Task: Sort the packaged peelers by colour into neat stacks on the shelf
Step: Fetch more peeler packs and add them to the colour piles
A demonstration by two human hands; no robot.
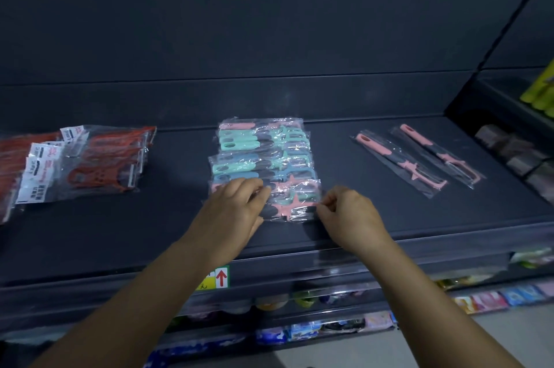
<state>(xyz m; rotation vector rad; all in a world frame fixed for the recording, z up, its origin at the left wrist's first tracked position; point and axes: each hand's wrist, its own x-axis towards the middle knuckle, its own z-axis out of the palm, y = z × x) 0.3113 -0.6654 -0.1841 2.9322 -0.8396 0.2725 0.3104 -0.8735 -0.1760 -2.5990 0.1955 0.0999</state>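
A mixed pile of packaged peelers (263, 155) in clear bags lies mid-shelf, with mint, blue and pink handles. The nearest bag holds a pink peeler (289, 205). My left hand (236, 205) rests on the left end of that bag, fingers curled over it. At the bag's right edge my right hand (347, 214) pinches the plastic. Two pink peelers (419, 158) lie side by side on the right of the dark shelf (180, 217).
A heap of red packaged peelers (75, 161) sits at the shelf's left end. A yellow label with a red arrow (220, 277) is on the shelf's front edge. Lower shelves hold colourful goods (329, 325). Yellow-green items (539, 89) stand in the right bay.
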